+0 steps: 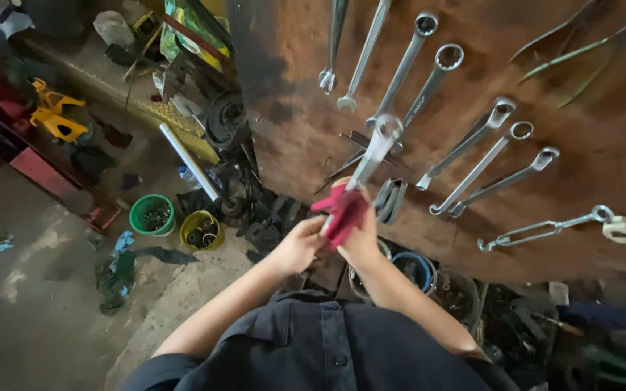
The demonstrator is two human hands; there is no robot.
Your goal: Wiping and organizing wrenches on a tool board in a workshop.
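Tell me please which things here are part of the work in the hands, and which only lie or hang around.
In hand:
- wrench, held upright
- red rag, wrapped around its lower end
- left hand and right hand, both closed on rag and wrench

Lying or hanging about:
- other wrenches on the rusty board
- green tub
- yellow tub
- yellow stands

Around the two hands, the tightest side is from twelve to three o'clock: long steel spanners (472,141) hang fanned across the rusty brown board (581,239), with narrow gaps of bare board between their shafts. At nine o'clock a green plastic tub (152,215), a yellow tub (201,230) and dark metal parts (251,210) crowd the floor. Open concrete floor (38,304) lies at eight o'clock.
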